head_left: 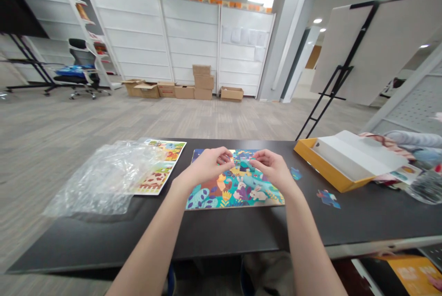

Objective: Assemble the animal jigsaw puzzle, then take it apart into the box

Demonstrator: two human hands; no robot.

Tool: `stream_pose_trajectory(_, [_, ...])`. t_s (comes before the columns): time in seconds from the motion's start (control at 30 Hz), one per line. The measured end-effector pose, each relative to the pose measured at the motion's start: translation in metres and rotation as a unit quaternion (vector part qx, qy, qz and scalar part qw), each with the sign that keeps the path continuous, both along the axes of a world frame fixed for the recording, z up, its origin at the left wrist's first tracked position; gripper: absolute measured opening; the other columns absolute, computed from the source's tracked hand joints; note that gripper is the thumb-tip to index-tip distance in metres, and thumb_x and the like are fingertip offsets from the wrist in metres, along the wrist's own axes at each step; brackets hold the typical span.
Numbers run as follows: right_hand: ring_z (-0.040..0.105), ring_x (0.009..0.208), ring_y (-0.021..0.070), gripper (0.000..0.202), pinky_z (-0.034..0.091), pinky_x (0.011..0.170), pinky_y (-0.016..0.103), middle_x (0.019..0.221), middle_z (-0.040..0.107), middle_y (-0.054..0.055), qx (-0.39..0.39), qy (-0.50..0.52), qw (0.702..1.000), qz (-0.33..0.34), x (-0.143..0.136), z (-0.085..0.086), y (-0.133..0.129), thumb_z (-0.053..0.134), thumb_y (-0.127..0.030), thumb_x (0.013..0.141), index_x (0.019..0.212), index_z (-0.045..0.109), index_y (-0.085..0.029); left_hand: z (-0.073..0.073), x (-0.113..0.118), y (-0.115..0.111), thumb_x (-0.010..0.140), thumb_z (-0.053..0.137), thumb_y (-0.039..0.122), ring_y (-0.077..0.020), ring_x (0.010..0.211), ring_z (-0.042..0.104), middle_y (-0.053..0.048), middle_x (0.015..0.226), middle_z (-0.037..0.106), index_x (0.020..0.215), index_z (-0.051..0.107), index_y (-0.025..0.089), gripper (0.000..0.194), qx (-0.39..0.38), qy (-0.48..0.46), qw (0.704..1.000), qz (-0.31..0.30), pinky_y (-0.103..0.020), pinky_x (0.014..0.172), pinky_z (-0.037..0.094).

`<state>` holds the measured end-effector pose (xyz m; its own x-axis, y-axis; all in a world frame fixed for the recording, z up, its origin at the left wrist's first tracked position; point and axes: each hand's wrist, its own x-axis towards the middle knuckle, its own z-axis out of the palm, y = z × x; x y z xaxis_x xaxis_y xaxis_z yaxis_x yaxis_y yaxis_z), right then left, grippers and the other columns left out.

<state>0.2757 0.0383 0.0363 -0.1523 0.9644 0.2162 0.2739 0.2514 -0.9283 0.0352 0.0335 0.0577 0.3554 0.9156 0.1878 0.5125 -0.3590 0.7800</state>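
Note:
A colourful jigsaw puzzle [241, 190] with rabbits and plants lies flat on the black table, mostly filled in. Over its upper part my right hand [272, 167] pinches a teal puzzle piece [246, 162] between thumb and fingers. A small dark gap shows just below that piece. My left hand [214, 162] is over the upper left of the puzzle, thumb and fingers curled together. Whatever sits between its fingertips is too small to make out. To the right of the puzzle lie a loose blue piece [296, 173] and another multicoloured piece [328, 198].
Crumpled clear plastic [107, 181] partly covers a picture sheet [165, 167] on the left of the table [231, 231]. An opened yellow box [328, 167] stands at the right, beside bagged and wrapped items. Cardboard boxes [203, 82] line the far shelves.

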Motion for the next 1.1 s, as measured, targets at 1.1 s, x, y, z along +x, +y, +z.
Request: stream_pose_trajectory(1.1, [0.073, 0.071, 0.0245, 0.023, 0.057, 0.067, 0.036, 0.081, 0.075, 0.010, 0.044, -0.127, 0.982, -0.136, 0.005, -0.020, 0.014, 0.057, -0.039, 0.082, 0.093, 0.064, -0.020, -0.020, 0.016, 0.023, 0.091, 0.060, 0.011, -0.0202, 0.089, 0.075, -0.007, 0.098, 0.079, 0.109, 0.072, 0.020, 0.024, 0.099, 0.112, 0.987, 0.059, -0.029, 0.082, 0.056])
